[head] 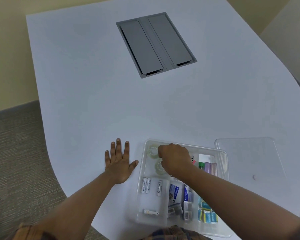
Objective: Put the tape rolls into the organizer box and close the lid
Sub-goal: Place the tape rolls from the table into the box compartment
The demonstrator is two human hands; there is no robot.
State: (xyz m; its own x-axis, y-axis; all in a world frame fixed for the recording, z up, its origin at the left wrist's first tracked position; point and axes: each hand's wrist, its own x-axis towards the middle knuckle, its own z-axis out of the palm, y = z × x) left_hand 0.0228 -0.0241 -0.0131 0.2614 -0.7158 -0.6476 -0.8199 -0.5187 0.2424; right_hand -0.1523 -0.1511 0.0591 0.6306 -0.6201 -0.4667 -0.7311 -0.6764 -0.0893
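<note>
A clear organizer box (142,170) sits on the white table near me, its top uncovered. Two clear tape rolls lie in its far left compartment: one (152,151) at the back, another (159,168) just in front of it. My right hand (175,159) hovers over that compartment with fingers curled down between the rolls; whether it grips anything is hidden. My left hand (119,163) rests flat on the table, left of the box, fingers spread. The clear lid (249,158) lies on the table to the right of the box.
Other box compartments hold batteries (146,185), small blue boxes (174,191) and staple packs (209,215). A grey cable hatch (156,44) is set into the table further away. The table edge curves in at the left, with carpet below.
</note>
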